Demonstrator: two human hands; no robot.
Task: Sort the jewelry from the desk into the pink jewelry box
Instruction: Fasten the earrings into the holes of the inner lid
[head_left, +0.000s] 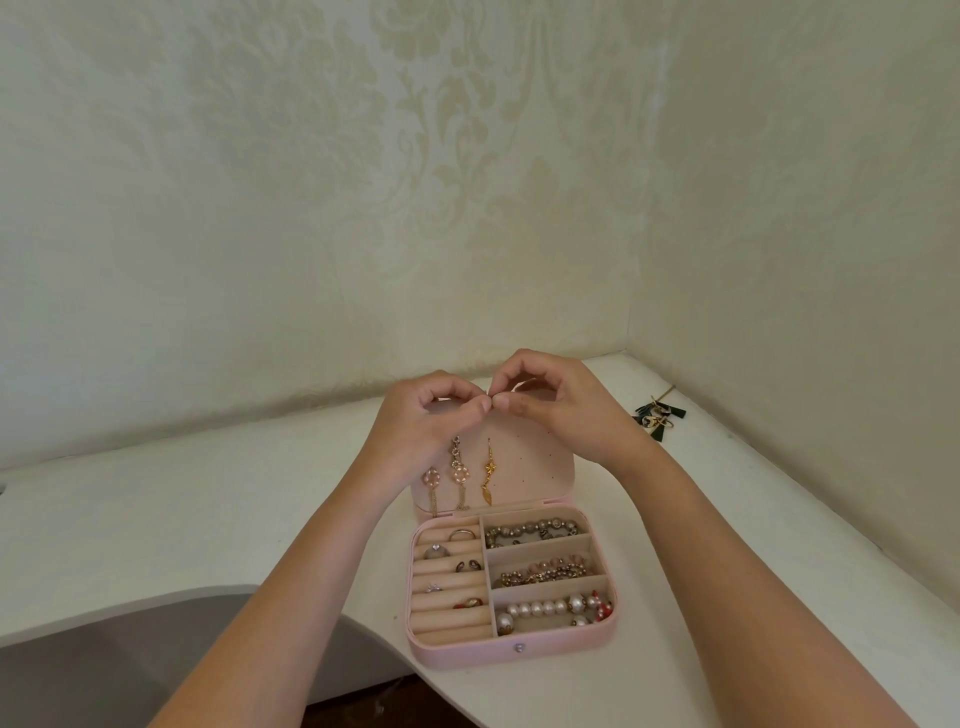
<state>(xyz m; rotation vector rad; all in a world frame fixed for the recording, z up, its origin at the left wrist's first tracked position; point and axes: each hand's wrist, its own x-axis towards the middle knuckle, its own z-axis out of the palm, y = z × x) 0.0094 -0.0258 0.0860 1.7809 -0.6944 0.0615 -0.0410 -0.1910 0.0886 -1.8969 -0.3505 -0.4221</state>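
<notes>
Left hand: my left hand (421, 415) is curling over the top edge of the lid (540, 457), thumb and forefinger tips (483, 405) pressing together.
Right hand: my right hand (561, 410) is mirroring it, its tips meeting the left's at centre frame. Whether anything is pinched between them I cannot tell; anything there is hidden.
Box: the pink jewelry box (519, 652) is lying open at lower centre on the white desk (208, 519), its lid standing up behind the tray.
Left to sort: the dark green tassel earrings (655, 413) are waiting at the right of the frame, well apart from the box, near the wall.
Risk, a drop: if a small piece is in my fingertips, it is probably sitting over the lid's edge. A slip could send it behind the lid or down into the ring rolls (434, 551).
Risk, the lid: pressing on its top edge may be tipping it backward, or dragging the light box along the desk.
Risk, snagging: my left wrist is hovering just beside the pink flower earrings (460, 475) and the gold leaf earring (487, 475) – brushing them could unhook them from the lid.
Risk, the edge: the box's front corner is sitting near the desk's curved cut-out – a shove toward me could push it off.
</notes>
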